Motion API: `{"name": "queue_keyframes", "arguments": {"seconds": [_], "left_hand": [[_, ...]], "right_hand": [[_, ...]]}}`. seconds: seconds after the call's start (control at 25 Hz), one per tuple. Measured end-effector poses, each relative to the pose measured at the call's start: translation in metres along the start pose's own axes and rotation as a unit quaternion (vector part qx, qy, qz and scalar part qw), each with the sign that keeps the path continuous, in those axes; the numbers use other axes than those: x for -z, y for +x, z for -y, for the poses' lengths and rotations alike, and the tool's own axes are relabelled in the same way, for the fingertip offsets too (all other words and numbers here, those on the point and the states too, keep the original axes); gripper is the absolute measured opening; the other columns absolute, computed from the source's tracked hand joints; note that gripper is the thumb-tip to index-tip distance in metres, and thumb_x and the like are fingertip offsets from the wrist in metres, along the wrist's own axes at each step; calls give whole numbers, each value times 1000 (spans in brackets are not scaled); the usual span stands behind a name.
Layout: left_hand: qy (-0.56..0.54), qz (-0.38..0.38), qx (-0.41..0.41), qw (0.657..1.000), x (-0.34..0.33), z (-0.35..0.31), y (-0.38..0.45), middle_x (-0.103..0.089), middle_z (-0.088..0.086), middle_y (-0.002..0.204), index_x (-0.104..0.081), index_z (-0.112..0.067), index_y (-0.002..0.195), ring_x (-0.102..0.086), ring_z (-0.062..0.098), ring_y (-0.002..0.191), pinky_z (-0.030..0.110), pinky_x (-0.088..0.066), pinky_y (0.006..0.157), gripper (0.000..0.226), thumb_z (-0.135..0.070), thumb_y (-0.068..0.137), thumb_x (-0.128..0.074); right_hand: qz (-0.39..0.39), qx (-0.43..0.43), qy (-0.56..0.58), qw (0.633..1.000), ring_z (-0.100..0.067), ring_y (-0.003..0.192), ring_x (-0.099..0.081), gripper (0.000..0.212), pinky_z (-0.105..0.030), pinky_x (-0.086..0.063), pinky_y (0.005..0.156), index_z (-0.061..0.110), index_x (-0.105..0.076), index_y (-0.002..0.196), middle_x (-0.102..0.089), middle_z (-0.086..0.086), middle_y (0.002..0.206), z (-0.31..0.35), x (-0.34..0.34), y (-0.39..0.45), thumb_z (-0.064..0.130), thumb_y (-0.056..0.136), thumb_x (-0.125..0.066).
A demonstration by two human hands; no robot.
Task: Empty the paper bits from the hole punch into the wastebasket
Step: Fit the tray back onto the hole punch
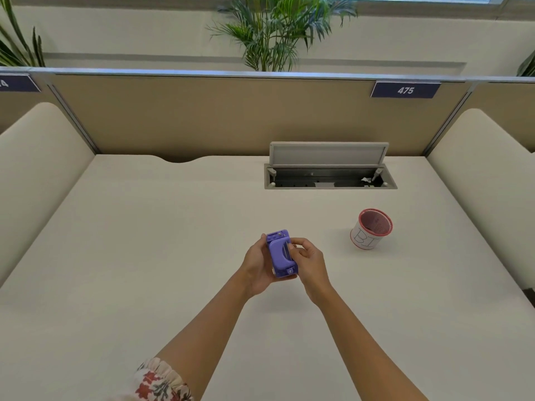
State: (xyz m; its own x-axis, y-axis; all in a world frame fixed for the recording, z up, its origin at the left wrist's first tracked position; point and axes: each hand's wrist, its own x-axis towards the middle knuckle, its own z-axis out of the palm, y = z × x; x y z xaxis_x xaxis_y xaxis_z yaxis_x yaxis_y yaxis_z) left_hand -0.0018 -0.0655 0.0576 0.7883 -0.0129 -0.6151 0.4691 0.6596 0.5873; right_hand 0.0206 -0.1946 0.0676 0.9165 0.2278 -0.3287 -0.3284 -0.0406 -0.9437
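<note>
Gripping the purple hole punch point(281, 254) above the desk point(144, 256), left hand point(258, 266) and right hand point(308, 260) clamp its sides; the wastebasket point(371, 229) stands at two o'clock, well apart.

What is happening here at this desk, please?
A person holds a purple hole punch above the desk with both hands. The left hand cradles it from the side, and the right hand has its fingertips on the other edge. A small white cup with a red rim, serving as the wastebasket, stands to the right, apart from the hands. The punch is not yet over it, so nothing seems emptied so far.
</note>
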Motion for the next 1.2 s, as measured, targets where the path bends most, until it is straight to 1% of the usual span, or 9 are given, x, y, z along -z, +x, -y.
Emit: {"name": "queue_keyframes", "arguments": {"seconds": [0.16, 0.28, 0.4, 0.56, 0.68, 0.84, 1.0, 1.12, 1.2], "left_hand": [[-1, 14, 1, 1000, -3, 2, -1, -65, 14, 132, -63, -20, 130, -61, 40, 121, 63, -44, 105, 58, -54, 103, -24], [5, 25, -8, 1000, -6, 2, -2, -65, 14, 132, -64, -20, 129, -64, 35, 111, 60, -47, 103, 57, -55, 102, -28], [11, 38, -17, 999, -8, 2, -4, -67, 12, 126, -66, -21, 124, -64, 34, 109, 56, -53, 94, 50, -51, 103, -32], [7, 53, -34, 998, -9, 4, -6, -70, 12, 119, -66, -18, 123, -67, 31, 104, 51, -58, 83, 44, -44, 104, -36], [19, 53, -41, 998, -8, 3, -7, -71, 12, 117, -66, -18, 122, -68, 30, 102, 51, -59, 84, 41, -42, 104, -37], [31, 49, -47, 997, -9, -1, -7, -68, 14, 124, -63, -18, 127, -66, 32, 106, 55, -56, 89, 41, -42, 104, -40], [51, 45, -56, 996, -10, -2, -9, -67, 14, 125, -60, -18, 131, -66, 32, 105, 57, -54, 93, 42, -42, 103, -40], [98, 53, -61, 992, -12, -4, -13, -71, 11, 121, -60, -22, 129, -70, 32, 104, 55, -52, 96, 40, -44, 104, -37], [141, 64, -60, 986, -14, -5, -15, -74, 9, 118, -60, -24, 129, -71, 32, 105, 52, -53, 95, 40, -45, 104, -36]], "right_hand": [[-13, 2, 1, 1000, -25, 90, -74, 14, -34, -58, 70, 23, -70, 106, -78, -4, 95, -3, 2, 0, 22, 95, -60], [-50, 19, 4, 999, -18, 88, -74, 15, -27, -57, 69, 23, -73, 104, -79, -1, 94, -2, 2, -1, 22, 92, -66], [-111, 52, -1, 992, -6, 82, -74, 15, -19, -57, 68, 21, -76, 102, -78, 7, 89, -1, 1, -5, 19, 88, -71], [-168, 101, -20, 980, -2, 76, -73, 12, -14, -56, 68, 19, -80, 95, -77, 10, 82, 3, -2, -12, 19, 84, -76], [-174, 118, -42, 977, -1, 75, -72, 13, -10, -54, 64, 16, -80, 94, -76, 10, 80, 6, 0, -13, 19, 83, -77], [-171, 133, -77, 973, -4, 77, -72, 16, -11, -55, 65, 15, -79, 97, -76, 7, 83, 6, 4, -12, 19, 82, -78], [-166, 139, -76, 973, -2, 74, -72, 10, -13, -55, 65, 15, -80, 89, -76, 6, 81, 11, 8, -10, 16, 79, -79], [-166, 147, -52, 974, -6, 70, -73, 8, -14, -54, 59, 12, -78, 88, -77, 3, 78, 17, 14, -8, 17, 83, -76], [-130, 131, -49, 982, -2, 68, -71, 10, -13, -52, 57, 12, -76, 93, -76, 2, 83, 24, 19, -3, 19, 87, -71]]}}
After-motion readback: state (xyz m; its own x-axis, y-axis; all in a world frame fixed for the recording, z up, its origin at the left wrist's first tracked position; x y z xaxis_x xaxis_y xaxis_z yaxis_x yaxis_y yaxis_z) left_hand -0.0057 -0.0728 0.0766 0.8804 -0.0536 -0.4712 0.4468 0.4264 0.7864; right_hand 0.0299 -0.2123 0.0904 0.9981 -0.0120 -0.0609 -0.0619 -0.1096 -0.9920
